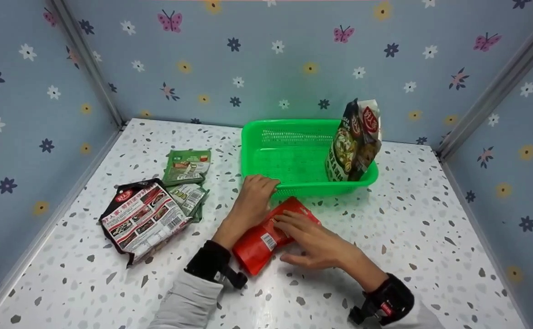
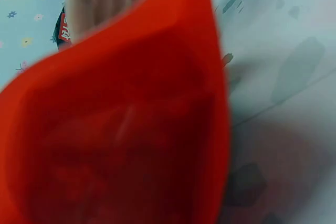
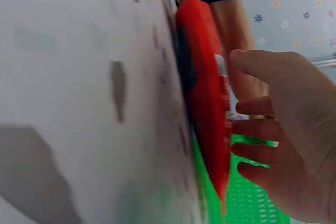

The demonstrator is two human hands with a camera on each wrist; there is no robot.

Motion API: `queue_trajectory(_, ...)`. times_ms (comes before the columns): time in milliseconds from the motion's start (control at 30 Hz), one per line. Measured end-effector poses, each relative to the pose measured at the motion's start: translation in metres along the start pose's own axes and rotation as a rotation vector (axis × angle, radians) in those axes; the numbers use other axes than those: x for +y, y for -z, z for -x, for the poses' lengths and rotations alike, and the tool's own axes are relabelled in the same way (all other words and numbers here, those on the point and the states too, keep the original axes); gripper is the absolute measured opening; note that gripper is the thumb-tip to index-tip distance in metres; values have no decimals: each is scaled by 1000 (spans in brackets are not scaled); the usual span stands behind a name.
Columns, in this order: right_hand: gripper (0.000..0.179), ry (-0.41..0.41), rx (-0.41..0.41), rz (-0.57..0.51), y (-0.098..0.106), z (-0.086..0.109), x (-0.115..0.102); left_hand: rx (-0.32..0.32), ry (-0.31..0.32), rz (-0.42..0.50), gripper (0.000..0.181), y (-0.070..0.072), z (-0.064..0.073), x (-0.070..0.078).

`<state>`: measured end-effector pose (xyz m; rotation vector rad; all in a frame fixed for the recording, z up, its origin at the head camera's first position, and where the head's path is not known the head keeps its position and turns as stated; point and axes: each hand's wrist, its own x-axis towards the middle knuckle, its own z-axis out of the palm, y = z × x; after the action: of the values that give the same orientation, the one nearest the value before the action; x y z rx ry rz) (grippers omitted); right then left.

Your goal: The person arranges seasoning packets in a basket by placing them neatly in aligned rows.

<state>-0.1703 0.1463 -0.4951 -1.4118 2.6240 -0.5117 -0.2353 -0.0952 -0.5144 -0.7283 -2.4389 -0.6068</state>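
My left hand (image 1: 252, 196) is at the near left part of the green plastic basket (image 1: 309, 186), its fingers curled over the rim. A red pouch (image 1: 252, 256) with a white barcode lies on the table between my hands, in front of the basket. It fills much of the left wrist view, blurred. My right hand (image 1: 314, 242) lies over the pouch's right side with fingers extended and thumb apart. In the right wrist view its fingertips are close to the red pouch (image 3: 205, 77); whether they touch is hard to tell. A black-and-white food bag (image 1: 353, 141) stands upright in the basket's right end.
On the left lie a black-edged food bag (image 1: 145, 219) with printed pictures and several green packets (image 1: 186, 167), partly overlapping. The speckled white table (image 1: 385, 256) is enclosed by patterned blue walls (image 1: 284, 59) at the back and sides.
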Motion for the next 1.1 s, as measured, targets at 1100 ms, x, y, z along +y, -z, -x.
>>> queue_trajectory(1100,81,-138,53,85,-20,-7,2,-47,24,25,27,1,0,0)
